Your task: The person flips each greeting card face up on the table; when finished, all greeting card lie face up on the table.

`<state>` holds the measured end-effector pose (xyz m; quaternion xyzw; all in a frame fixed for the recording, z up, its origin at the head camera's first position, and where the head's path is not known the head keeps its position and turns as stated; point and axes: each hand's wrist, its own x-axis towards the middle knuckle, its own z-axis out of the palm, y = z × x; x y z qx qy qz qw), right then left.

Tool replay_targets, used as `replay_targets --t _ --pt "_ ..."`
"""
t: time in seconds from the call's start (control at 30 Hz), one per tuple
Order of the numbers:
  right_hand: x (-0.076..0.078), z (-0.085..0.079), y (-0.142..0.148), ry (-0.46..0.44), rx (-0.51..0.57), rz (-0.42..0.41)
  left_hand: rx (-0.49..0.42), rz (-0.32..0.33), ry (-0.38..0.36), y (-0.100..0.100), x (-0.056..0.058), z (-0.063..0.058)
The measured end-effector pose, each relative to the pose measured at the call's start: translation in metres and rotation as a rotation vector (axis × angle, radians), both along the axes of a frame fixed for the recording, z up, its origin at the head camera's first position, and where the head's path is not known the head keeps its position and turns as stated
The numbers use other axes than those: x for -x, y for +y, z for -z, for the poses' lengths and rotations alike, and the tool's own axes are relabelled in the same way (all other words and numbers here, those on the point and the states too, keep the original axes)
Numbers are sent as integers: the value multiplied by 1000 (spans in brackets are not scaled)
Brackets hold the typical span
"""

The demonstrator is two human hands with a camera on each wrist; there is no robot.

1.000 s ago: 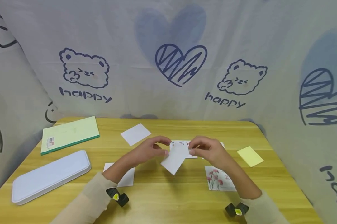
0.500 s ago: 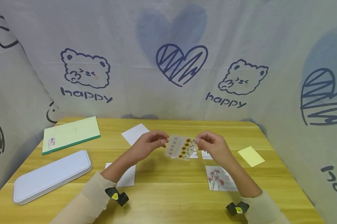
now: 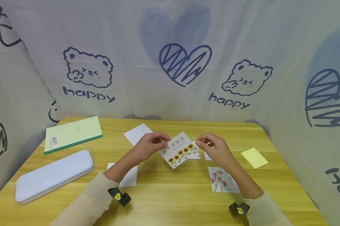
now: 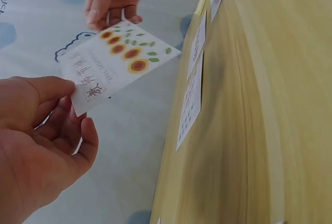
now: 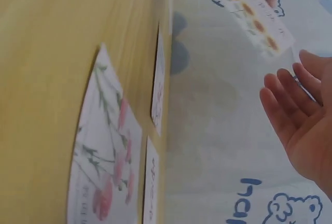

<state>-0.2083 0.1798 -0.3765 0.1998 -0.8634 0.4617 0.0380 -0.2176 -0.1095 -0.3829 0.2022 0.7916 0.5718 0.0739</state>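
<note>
My left hand (image 3: 150, 147) pinches a card printed with sunflowers and Chinese characters (image 3: 177, 152) by its left corner, thumb against fingers. The card is tilted above the table, printed side toward the head camera. Just off its right side is my right hand (image 3: 217, 149), fingers loosely bent and holding nothing. The right wrist view shows a gap between that hand (image 5: 306, 115) and the sunflower card (image 5: 249, 14). Behind, a floral card (image 3: 196, 154) on the table is partly covered by the held one. Under my right forearm lies a card with pink carnations (image 3: 218, 182), partly hidden.
A pale green book (image 3: 74, 133) and a long white case (image 3: 55, 175) are on the left. White cards lie at the back (image 3: 136, 133) and beneath my left forearm (image 3: 131, 177). A yellow notepad (image 3: 254, 158) sits right. A printed cloth (image 3: 130, 62) hangs behind the table.
The card has turned over from its blank side to the sunflower side, then rotated so its print slants upright. My right hand has let go of its edge; the left keeps hold.
</note>
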Motion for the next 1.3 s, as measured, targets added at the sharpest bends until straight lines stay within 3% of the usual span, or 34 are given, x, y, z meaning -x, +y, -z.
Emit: replay_targets --t 0.07,0.23,0.53,0.67,0.77,0.93,1.1,1.3 --pt "-2 -2 -1 65 -79 -43 22 33 7 3 0 2" --pt "-6 -5 -5 95 -164 -149 67 132 9 8 -4 6" --pt "-6 2 -4 9 -166 -190 97 169 -9 12 -9 11" --pt "-5 8 3 -59 -112 -128 137 175 32 12 -8 10" --pt "-6 15 10 -116 -99 -82 186 176 23 11 -6 12" --pt "-9 29 17 -157 -190 -80 293 235 -40 12 -5 21" --pt "-13 39 23 -187 -252 -105 403 306 29 20 -2 29" --pt "-13 50 24 -185 -348 -73 517 315 91 33 6 36"
